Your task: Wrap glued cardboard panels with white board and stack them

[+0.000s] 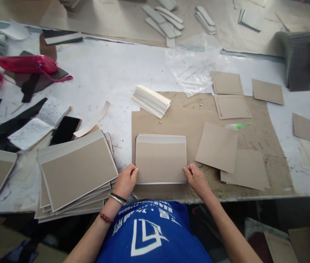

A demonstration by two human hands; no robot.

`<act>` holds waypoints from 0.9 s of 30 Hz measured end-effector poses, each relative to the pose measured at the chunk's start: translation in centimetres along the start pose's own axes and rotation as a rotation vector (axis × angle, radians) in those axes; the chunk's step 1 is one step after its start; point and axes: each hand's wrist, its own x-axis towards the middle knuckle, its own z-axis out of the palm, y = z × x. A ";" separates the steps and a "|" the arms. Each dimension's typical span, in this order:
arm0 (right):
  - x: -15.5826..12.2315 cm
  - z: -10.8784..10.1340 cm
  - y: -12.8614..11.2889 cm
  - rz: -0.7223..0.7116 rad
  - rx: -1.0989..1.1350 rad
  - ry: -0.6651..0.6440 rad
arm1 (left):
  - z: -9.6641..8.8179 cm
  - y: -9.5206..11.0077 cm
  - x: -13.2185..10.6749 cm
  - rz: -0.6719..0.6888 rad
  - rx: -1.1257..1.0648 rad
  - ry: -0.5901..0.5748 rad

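A taupe rectangular panel (161,159) with pale edges lies in front of me at the near edge of the table. My left hand (128,178) pinches its left edge, fingers closed. At the opposite edge, my right hand (196,178) grips it with thumb and curled fingers. Left of my left hand is a stack of larger panels (78,168) with the same pale borders. To the right, loose taupe sheets (218,146) overlap on a brown board (171,124). A bundle of pale strips (151,101) sits beyond the panel.
A phone (65,130), an open notebook (38,126) and a pink pouch (29,64) lie at the left. A green-tipped bottle (237,126) rests by the loose sheets. Clear plastic (193,64) and a dark curved stack (299,60) stand farther back.
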 end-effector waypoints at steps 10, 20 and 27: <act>-0.1 0.5 0.3 -0.023 -0.002 0.030 | -0.3 0.0 -0.1 -0.017 0.025 -0.047; -0.1 0.8 0.4 -0.022 0.000 0.047 | -0.2 0.5 0.0 -0.021 0.085 -0.032; 0.1 0.9 0.5 -0.021 0.022 0.058 | 0.0 0.5 0.1 -0.023 0.138 -0.016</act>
